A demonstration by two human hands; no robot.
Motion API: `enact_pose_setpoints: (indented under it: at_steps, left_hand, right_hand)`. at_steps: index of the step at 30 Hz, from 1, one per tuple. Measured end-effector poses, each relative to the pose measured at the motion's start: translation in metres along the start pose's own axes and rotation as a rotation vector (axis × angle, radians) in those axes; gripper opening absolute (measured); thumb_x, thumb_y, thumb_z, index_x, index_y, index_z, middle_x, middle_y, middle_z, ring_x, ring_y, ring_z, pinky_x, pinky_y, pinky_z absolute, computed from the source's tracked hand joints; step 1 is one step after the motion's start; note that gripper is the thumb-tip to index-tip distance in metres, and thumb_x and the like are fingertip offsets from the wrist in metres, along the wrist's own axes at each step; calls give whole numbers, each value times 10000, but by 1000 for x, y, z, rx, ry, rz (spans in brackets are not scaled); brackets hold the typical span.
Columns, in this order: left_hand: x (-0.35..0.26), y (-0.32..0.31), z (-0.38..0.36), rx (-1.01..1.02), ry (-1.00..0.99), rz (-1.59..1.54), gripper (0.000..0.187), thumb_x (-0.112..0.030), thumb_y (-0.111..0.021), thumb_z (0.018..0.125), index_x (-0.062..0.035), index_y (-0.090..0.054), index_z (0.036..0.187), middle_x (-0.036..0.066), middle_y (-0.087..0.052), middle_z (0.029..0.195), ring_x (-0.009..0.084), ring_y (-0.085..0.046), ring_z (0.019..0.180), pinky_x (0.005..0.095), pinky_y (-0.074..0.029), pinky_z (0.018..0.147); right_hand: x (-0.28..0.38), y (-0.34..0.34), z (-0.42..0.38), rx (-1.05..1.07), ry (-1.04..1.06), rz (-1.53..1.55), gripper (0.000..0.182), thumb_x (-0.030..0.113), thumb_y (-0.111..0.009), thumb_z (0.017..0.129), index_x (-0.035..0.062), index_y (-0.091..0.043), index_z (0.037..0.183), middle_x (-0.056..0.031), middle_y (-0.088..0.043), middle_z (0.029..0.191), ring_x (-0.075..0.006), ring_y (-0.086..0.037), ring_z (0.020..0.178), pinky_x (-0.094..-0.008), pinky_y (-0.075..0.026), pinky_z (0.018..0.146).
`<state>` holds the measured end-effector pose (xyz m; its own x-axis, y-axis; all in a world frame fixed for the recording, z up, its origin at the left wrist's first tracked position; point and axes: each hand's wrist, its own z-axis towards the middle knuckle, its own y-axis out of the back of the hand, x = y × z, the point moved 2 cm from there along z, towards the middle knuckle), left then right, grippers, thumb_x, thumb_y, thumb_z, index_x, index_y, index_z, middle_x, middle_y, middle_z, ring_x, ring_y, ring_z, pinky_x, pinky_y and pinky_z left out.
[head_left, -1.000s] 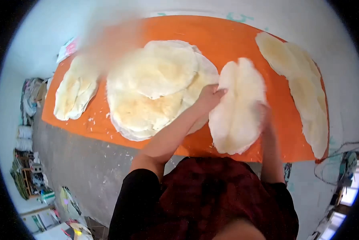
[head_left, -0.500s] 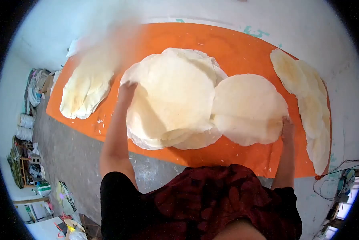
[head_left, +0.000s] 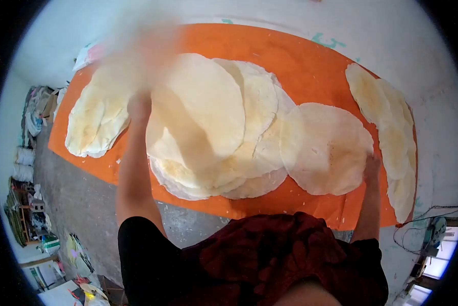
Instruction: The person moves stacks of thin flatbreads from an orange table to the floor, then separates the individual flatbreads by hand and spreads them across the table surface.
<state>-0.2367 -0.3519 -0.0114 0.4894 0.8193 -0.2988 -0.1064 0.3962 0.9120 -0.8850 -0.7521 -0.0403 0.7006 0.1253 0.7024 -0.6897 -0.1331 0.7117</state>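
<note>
A thin, cream-coloured round flatbread (head_left: 203, 102) lies partly over the middle pile, its lower left part creased. My left hand (head_left: 140, 105) is at its left edge with the fingers closed on it, partly veiled by a blur in the picture. Another round flatbread (head_left: 331, 148) overlaps the right side of the pile, paler and marked with small brown specks. Its right rim is pinched in my right hand (head_left: 372, 167). Beneath them, the pile of flatbreads (head_left: 259, 148) spreads out in uneven, overlapping layers.
An orange cloth (head_left: 305, 61) covers the work surface. More flatbreads (head_left: 94, 120) lie at the left, and a long overlapping row of flatbreads (head_left: 395, 143) runs along the right edge. Grey floor (head_left: 81, 194) shows at the lower left, with bundled goods along the wall.
My left hand has moved left, drawing the large flatbread leftward and uncovering more of the pile. The right flatbread and my right hand have shifted slightly right and down.
</note>
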Motion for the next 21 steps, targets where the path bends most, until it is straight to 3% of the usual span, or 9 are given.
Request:
enact_pose_setpoints:
  at_steps: [2, 5, 8, 11, 12, 14, 16, 18, 21]
  left_hand:
    - [-19, 18, -8, 100, 120, 175, 603, -375, -606, 749, -67, -405, 1226, 178, -542, 1087, 326, -515, 1005, 394, -413, 831]
    - [-40, 8, -33, 35, -147, 345, 732, -383, -643, 710, -96, -298, 1289, 165, -459, 1194, 320, -446, 1093, 418, -389, 867]
    - [-56, -63, -105, 120, -482, -57, 727, -378, -696, 634, -118, -408, 1249, 192, -362, 1272, 356, -363, 1153, 443, -374, 862]
    - [-111, -68, -199, 331, -619, 6, 753, -391, -659, 653, -146, -348, 1293, 185, -234, 1359, 391, -204, 1248, 551, -239, 944]
    - [-109, -79, -216, 204, -625, -42, 715, -419, -612, 691, -134, -348, 1291, 177, -243, 1355, 385, -190, 1252, 556, -197, 964]
    - [-110, -80, -218, 190, -615, -23, 648, -420, -576, 724, -124, -383, 1267, 182, -241, 1353, 372, -190, 1255, 557, -180, 967]
    - [-114, -69, -214, 217, -604, -77, 608, -401, -570, 738, -91, -410, 1235, 192, -273, 1332, 369, -226, 1239, 542, -213, 955]
    - [-113, -54, -217, 210, -557, -161, 570, -377, -569, 749, -56, -434, 1201, 201, -317, 1299, 369, -277, 1208, 516, -257, 935]
    - [-103, -35, -236, 162, -470, -366, 508, -303, -599, 749, 17, -469, 1121, 210, -482, 1137, 368, -454, 1050, 412, -387, 840]
  right_hand:
    - [33, -5, -31, -38, -107, 277, 226, 102, -412, 826, -15, -570, 936, -16, -567, 850, -102, -499, 730, -259, -415, 641]
    - [19, 3, -19, -87, -5, -70, 212, 117, -444, 829, -18, -574, 928, -46, -575, 836, -120, -503, 725, -270, -419, 651]
    - [30, 9, -1, -71, 120, 140, 236, 189, -484, 824, -31, -546, 883, -89, -527, 709, -163, -467, 684, -318, -409, 644]
    - [140, 26, -7, -41, 270, -46, 223, 183, -481, 835, -25, -549, 877, -76, -540, 763, -143, -462, 729, -302, -408, 676]
    - [184, 25, -12, -59, 317, -54, 225, 187, -481, 838, -23, -548, 883, -75, -544, 776, -141, -461, 738, -297, -408, 687]
    - [246, 19, -14, 19, 500, -24, 223, 190, -460, 852, -2, -536, 934, -80, -569, 819, -152, -488, 734, -279, -412, 714]
    - [309, 5, -46, 80, 837, 6, 180, 167, -447, 876, 20, -551, 880, 36, -461, 700, -79, -405, 663, -238, -392, 618]
    - [344, -21, -96, 125, 988, 70, 177, 144, -449, 876, 20, -562, 931, -1, -495, 694, -107, -445, 638, -252, -409, 594]
    - [343, -58, -140, 124, 1390, -347, 282, 114, -476, 759, 113, -523, 1038, -88, -546, 821, -246, -556, 737, -343, -465, 619]
